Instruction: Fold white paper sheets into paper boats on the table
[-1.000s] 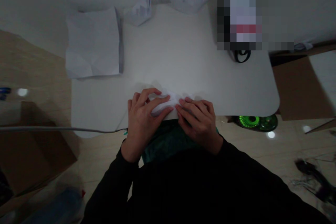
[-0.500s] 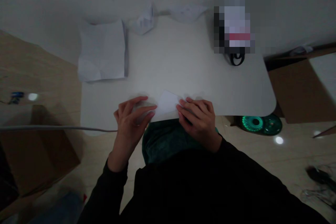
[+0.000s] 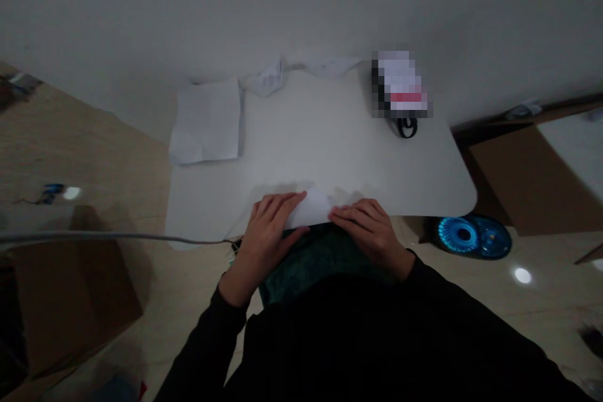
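Note:
A small folded sheet of white paper lies at the near edge of the white table, between my two hands. My left hand spans its left part, fingers along the upper side and thumb at the lower edge. With fingertips together, my right hand pinches the right corner of the paper. The parts of the sheet under my fingers are hidden.
On the white table a stack of white paper lies at the left. Folded paper pieces rest along the wall. A blurred-out object with a black strap stands back right. A grey cable crosses at left; a lit blue fan sits right.
My left hand has slid right over the paper, its fingers now covering more of it. The right hand still holds the right corner. The view has shifted, and the fan's light turned from green to blue.

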Available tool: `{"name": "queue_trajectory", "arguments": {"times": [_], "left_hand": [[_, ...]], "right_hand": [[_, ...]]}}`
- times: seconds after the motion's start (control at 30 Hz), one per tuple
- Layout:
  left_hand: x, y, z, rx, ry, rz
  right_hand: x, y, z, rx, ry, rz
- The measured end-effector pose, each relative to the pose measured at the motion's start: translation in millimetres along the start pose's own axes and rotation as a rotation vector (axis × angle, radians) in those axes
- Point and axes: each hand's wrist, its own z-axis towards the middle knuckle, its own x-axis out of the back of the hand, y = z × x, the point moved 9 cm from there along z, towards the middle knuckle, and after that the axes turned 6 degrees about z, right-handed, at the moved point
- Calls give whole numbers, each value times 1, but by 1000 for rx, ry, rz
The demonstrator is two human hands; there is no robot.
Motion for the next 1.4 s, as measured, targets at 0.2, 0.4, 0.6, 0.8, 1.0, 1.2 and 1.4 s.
{"name": "queue_trajectory", "arguments": {"times": [0.2, 0.4, 0.6, 0.8, 1.0, 1.2, 1.4], "left_hand": [[10, -15, 57, 73, 154, -408], [27, -59, 167, 297, 502, -825], [24, -85, 221, 410, 509, -1020], [31, -101, 208, 306, 468, -920], [16, -108, 199, 219, 395, -928], [16, -107, 196, 226, 144, -944], [-21, -89, 191, 296, -342, -1184]], "right_hand": [[41, 16, 25, 30, 278, -48], [44, 92, 124, -188, 410, -211], [19, 137, 178, -218, 409, -202], [16, 192, 163, -366, 545, 210], [-12, 236, 153, -539, 585, 659], [6, 232, 158, -497, 544, 697], [8, 206, 173, -435, 345, 820]]}}
